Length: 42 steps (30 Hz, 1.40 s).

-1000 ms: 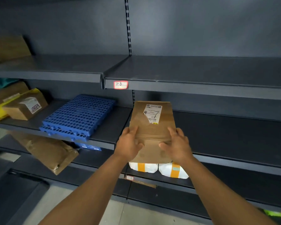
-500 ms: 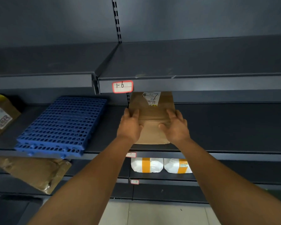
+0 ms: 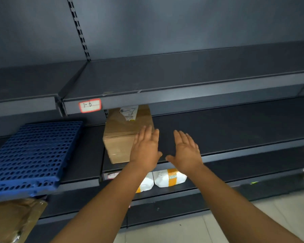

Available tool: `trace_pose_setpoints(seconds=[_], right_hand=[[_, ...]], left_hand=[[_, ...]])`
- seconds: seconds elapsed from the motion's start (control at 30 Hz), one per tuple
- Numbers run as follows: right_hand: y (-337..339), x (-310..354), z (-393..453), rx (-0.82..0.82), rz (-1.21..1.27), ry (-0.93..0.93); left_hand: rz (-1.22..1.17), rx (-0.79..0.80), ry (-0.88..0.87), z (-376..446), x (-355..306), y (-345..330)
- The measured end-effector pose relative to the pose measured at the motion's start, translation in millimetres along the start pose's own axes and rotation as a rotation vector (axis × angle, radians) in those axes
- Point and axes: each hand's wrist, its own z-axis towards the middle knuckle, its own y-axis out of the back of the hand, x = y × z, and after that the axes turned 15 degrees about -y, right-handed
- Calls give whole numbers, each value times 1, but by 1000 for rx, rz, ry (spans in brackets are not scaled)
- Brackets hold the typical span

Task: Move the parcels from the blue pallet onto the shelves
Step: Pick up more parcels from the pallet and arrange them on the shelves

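A brown cardboard parcel (image 3: 120, 137) with a white label lies on the dark middle shelf (image 3: 235, 127), its far end hidden under the shelf above. My left hand (image 3: 145, 148) hovers with straight fingers over the parcel's right front corner; whether it touches is unclear. My right hand (image 3: 186, 149) is spread flat to the right of the parcel, apart from it, holding nothing. A blue perforated pallet (image 3: 30, 155) rests on the same shelf level at the left.
The upper shelf (image 3: 182, 95) carries a red-framed tag (image 3: 89, 105). Two white parcels with orange tape (image 3: 168, 178) sit on the lower shelf under my hands. A brown paper bag (image 3: 12, 220) hangs at the lower left. Tiled floor shows at the bottom right.
Both hands have let go of the brown parcel, which now lies on the middle shelf. My hands have drawn back and to the right, fingers straightened.
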Motion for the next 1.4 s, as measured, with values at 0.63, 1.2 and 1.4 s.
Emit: trace_pose_setpoints(seconds=[0.63, 1.2, 1.4], right_hand=[[124, -348, -159, -187, -33, -379], [185, -591, -293, -339, 14, -882], [204, -670, -311, -368, 33, -1063]], left_hand=[[-68, 92, -450, 2, -374, -41], [-126, 162, -978, 9, -674, -82], [-150, 197, -1135, 33, -768, -105]])
